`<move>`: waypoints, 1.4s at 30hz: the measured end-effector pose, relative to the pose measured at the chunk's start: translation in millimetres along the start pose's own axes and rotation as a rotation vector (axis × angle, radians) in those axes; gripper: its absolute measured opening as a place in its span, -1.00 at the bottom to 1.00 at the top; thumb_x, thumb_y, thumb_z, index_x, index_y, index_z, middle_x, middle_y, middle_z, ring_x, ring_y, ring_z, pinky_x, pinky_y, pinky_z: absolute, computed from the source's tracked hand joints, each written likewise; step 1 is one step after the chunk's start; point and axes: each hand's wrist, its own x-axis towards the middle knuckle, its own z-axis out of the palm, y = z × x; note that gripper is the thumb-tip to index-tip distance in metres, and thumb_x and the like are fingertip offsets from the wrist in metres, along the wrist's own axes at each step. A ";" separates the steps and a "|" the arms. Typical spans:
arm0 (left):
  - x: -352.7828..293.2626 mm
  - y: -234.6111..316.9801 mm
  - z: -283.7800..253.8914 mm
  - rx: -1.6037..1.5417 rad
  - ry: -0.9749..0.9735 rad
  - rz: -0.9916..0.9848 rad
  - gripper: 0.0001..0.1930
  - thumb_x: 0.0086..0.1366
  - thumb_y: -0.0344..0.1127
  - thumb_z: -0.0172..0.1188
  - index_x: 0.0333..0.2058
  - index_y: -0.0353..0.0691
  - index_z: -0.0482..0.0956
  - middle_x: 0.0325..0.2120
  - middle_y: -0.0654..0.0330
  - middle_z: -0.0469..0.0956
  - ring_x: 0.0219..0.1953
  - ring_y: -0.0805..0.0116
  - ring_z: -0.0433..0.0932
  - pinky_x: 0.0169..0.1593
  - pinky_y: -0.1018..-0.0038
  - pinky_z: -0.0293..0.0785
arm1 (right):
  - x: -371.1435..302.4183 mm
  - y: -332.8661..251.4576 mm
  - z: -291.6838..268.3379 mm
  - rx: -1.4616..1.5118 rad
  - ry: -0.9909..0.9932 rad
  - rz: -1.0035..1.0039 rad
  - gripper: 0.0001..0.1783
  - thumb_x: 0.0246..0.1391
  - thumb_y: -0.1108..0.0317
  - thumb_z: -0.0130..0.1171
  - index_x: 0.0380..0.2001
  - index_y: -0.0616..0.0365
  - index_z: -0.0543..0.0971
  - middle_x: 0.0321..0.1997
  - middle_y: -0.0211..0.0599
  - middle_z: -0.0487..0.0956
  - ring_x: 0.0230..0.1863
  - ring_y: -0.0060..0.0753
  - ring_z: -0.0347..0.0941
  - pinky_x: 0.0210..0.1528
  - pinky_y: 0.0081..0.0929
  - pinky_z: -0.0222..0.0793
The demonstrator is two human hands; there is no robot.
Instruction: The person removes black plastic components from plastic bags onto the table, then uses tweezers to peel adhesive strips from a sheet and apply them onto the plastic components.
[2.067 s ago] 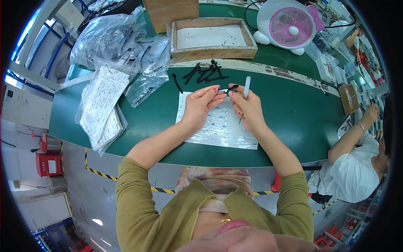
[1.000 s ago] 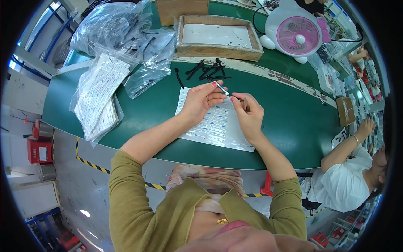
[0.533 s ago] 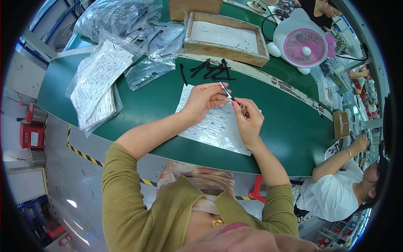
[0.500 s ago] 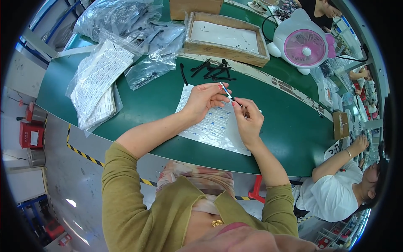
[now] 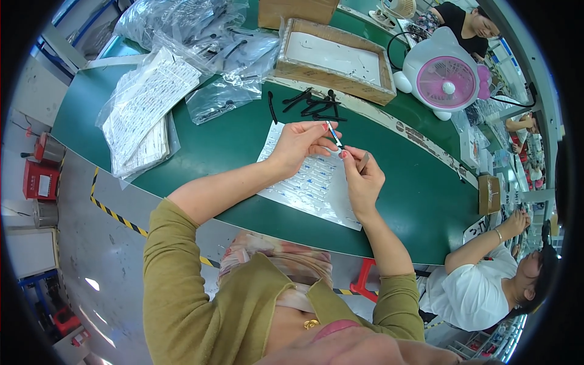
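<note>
Over the sticker sheet [image 5: 316, 198], my left hand [image 5: 296, 147] pinches one end of a slim black piece [image 5: 333, 135] that has a white and blue strip along it. My right hand [image 5: 365, 182] has its thumb and finger closed at the lower end of the same piece. Something flat and greyish also shows between the right fingers, too small to name. The sheet is white and glossy, with rows of small blue-marked stickers, and lies on the green table [image 5: 420, 201]. Just beyond my hands lie several loose black pieces [image 5: 313, 109] of the same slim shape.
Left on the table is a bagged stack of printed sheets [image 5: 146, 91]. Clear plastic bags [image 5: 234, 67] with black pieces lie behind it. A shallow wooden-edged tray [image 5: 392, 94] and a white and pink fan [image 5: 447, 85] stand at the back. A co-worker [image 5: 486, 286] sits at the right.
The view has shifted slightly. The held black piece is tilted a little differently, and the right fingers have shifted at its lower end. Both hands stay over the sheet.
</note>
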 end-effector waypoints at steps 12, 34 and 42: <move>-1.4 0.2 0.8 0.026 0.006 0.028 -0.76 0.20 -0.37 -0.04 -0.23 -0.41 0.46 -0.39 0.08 0.52 -0.47 0.47 0.52 -0.39 0.65 0.47 | -3.7 -0.8 -3.3 -0.082 -0.061 -0.075 -0.88 -0.04 0.54 0.08 -0.38 0.32 0.49 -0.62 -0.53 0.43 -0.65 -0.84 0.16 -0.61 -0.83 0.08; 3.8 -3.7 5.1 0.072 -0.051 0.018 -0.72 0.22 -0.32 -0.03 -0.15 -0.36 0.42 -0.37 0.14 0.51 -0.41 0.52 0.49 -0.31 0.63 0.45 | -7.3 -3.7 -3.1 0.009 -0.005 -0.048 -0.88 -0.08 0.53 0.13 -0.39 0.28 0.49 -0.66 -0.56 0.38 -0.66 -0.88 0.15 -0.66 -0.84 0.04; 0.4 -4.7 0.2 0.159 -0.025 0.059 -0.65 0.20 -0.38 -0.03 -0.03 -0.35 0.31 -0.30 0.10 0.49 -0.23 0.41 0.47 -0.16 0.57 0.41 | -5.5 -1.8 4.6 -0.021 -0.020 -0.061 -0.86 -0.11 0.50 0.17 -0.40 0.25 0.50 -0.63 -0.52 0.42 -0.63 -0.86 0.23 -0.63 -0.83 0.14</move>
